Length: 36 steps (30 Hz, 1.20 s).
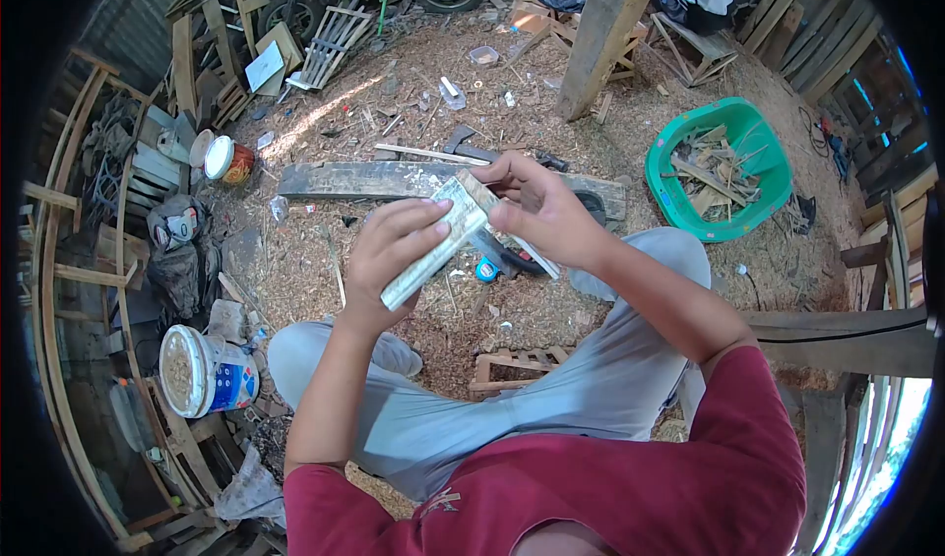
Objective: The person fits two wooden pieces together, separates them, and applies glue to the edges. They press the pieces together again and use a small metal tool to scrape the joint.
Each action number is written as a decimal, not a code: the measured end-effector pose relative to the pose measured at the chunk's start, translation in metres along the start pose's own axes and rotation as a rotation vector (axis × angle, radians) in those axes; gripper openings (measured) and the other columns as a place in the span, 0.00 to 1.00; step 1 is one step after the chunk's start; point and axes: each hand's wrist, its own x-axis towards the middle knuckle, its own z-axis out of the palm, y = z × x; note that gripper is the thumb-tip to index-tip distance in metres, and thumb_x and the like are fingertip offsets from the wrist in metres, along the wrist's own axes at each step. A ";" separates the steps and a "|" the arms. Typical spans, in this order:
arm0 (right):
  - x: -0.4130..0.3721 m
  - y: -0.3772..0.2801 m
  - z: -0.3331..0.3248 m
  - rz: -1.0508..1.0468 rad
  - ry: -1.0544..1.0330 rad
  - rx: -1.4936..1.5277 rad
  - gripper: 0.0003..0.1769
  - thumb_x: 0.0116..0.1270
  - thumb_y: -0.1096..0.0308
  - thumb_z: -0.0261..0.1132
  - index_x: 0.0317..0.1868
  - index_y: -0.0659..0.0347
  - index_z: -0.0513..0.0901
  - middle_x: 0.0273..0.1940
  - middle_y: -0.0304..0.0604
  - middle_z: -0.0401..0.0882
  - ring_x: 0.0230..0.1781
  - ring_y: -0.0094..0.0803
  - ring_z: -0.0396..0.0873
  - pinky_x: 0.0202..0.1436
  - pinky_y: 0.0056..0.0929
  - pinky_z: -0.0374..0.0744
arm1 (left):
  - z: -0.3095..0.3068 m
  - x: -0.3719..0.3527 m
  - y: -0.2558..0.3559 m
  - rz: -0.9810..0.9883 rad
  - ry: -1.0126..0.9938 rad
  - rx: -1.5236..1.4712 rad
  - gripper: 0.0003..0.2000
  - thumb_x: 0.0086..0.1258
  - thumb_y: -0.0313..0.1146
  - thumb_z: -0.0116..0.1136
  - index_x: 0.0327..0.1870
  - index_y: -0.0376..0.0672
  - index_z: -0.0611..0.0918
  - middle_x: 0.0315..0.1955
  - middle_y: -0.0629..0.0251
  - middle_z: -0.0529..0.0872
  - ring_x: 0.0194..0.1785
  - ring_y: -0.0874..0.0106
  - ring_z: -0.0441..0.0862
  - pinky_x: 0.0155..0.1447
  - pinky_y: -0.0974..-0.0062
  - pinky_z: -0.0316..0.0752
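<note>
Two pale wooden pieces meet at an angle in front of my chest, above my lap. The wider one, a whitish board (433, 248), lies in my left hand (386, 256), whose fingers wrap over its face. My right hand (546, 207) pinches the upper corner where the board meets a thinner wooden strip (536, 257). Beyond the hands a thick grey plank (345, 180) lies across the floor, partly covered by them. Under the wood, a dark-handled tool (514, 259) shows in part, close to a blue tape measure (485, 269).
A green tub (661, 197) of wood scraps stands at the right. To the left are a white bucket (202, 374) and a smaller paint pail (228, 160). A wooden post (605, 44) rises ahead. Shavings cover the floor, and a slatted wooden piece (517, 364) sits between my legs.
</note>
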 end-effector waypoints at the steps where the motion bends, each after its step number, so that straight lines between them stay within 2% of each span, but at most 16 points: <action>1: 0.002 0.004 0.000 0.043 0.050 -0.062 0.22 0.80 0.54 0.70 0.61 0.62 0.78 0.58 0.42 0.82 0.59 0.27 0.80 0.66 0.33 0.78 | 0.003 -0.002 -0.004 -0.046 0.002 -0.031 0.20 0.67 0.29 0.72 0.61 0.45 0.87 0.61 0.55 0.90 0.62 0.51 0.87 0.68 0.55 0.80; 2: 0.004 0.009 0.001 0.086 0.100 -0.123 0.23 0.84 0.50 0.64 0.62 0.61 0.78 0.54 0.41 0.83 0.54 0.25 0.81 0.61 0.31 0.79 | 0.007 -0.005 -0.008 -0.053 -0.003 -0.050 0.21 0.67 0.22 0.69 0.62 0.44 0.85 0.63 0.54 0.89 0.64 0.52 0.86 0.70 0.55 0.78; 3: 0.005 0.012 0.003 0.131 0.150 -0.185 0.25 0.88 0.45 0.58 0.64 0.60 0.78 0.50 0.40 0.84 0.49 0.24 0.82 0.56 0.28 0.81 | 0.012 -0.009 -0.009 -0.119 0.007 -0.100 0.21 0.67 0.21 0.68 0.62 0.44 0.85 0.63 0.54 0.89 0.65 0.52 0.86 0.71 0.56 0.78; 4: 0.004 0.009 0.006 0.238 0.201 -0.130 0.20 0.90 0.50 0.54 0.57 0.60 0.81 0.50 0.37 0.84 0.53 0.20 0.81 0.56 0.26 0.80 | 0.017 -0.013 -0.010 -0.185 0.017 -0.150 0.21 0.67 0.19 0.68 0.62 0.44 0.85 0.63 0.54 0.89 0.66 0.53 0.86 0.71 0.56 0.78; 6: 0.004 0.011 0.010 0.293 0.252 -0.025 0.20 0.90 0.50 0.55 0.57 0.59 0.81 0.48 0.35 0.84 0.49 0.20 0.82 0.51 0.25 0.81 | 0.025 -0.021 -0.013 -0.272 0.032 -0.231 0.22 0.69 0.15 0.66 0.64 0.43 0.85 0.64 0.55 0.88 0.68 0.55 0.85 0.73 0.60 0.78; 8: 0.005 0.022 0.011 0.326 0.295 0.056 0.21 0.88 0.48 0.58 0.57 0.59 0.81 0.44 0.34 0.83 0.44 0.22 0.83 0.44 0.25 0.81 | 0.029 -0.026 -0.016 -0.342 0.028 -0.268 0.23 0.70 0.16 0.66 0.65 0.43 0.85 0.64 0.56 0.89 0.68 0.57 0.85 0.72 0.61 0.78; 11: 0.004 0.017 0.010 0.426 0.287 0.041 0.22 0.87 0.45 0.59 0.55 0.58 0.81 0.43 0.36 0.83 0.44 0.24 0.84 0.42 0.25 0.81 | 0.030 -0.030 -0.018 -0.405 0.010 -0.267 0.23 0.71 0.17 0.67 0.67 0.43 0.85 0.63 0.58 0.89 0.67 0.60 0.86 0.71 0.65 0.78; 16: 0.006 0.032 0.002 0.493 0.296 0.131 0.23 0.86 0.42 0.59 0.58 0.55 0.79 0.47 0.37 0.83 0.45 0.26 0.85 0.41 0.26 0.82 | 0.029 -0.031 -0.020 -0.434 -0.014 -0.330 0.22 0.73 0.18 0.66 0.67 0.43 0.85 0.61 0.58 0.89 0.66 0.63 0.87 0.70 0.67 0.79; 19: 0.007 0.029 0.002 0.495 0.271 0.129 0.24 0.85 0.41 0.59 0.59 0.55 0.79 0.48 0.37 0.83 0.45 0.26 0.85 0.40 0.26 0.84 | 0.028 -0.031 -0.017 -0.571 -0.003 -0.418 0.21 0.74 0.19 0.66 0.67 0.42 0.85 0.62 0.59 0.89 0.66 0.67 0.86 0.69 0.68 0.79; 28: 0.008 0.022 -0.005 0.543 0.193 0.104 0.27 0.85 0.39 0.57 0.65 0.53 0.76 0.50 0.40 0.84 0.45 0.29 0.86 0.38 0.28 0.85 | 0.028 -0.032 -0.021 -0.544 -0.008 -0.423 0.22 0.74 0.18 0.65 0.68 0.43 0.86 0.61 0.62 0.89 0.64 0.72 0.86 0.68 0.71 0.79; 36: 0.009 0.024 -0.007 0.563 0.255 0.132 0.25 0.86 0.42 0.53 0.68 0.52 0.74 0.52 0.44 0.81 0.48 0.34 0.85 0.45 0.33 0.86 | 0.032 -0.029 -0.022 -0.506 -0.006 -0.454 0.22 0.74 0.20 0.67 0.68 0.43 0.85 0.60 0.62 0.90 0.63 0.71 0.87 0.68 0.70 0.79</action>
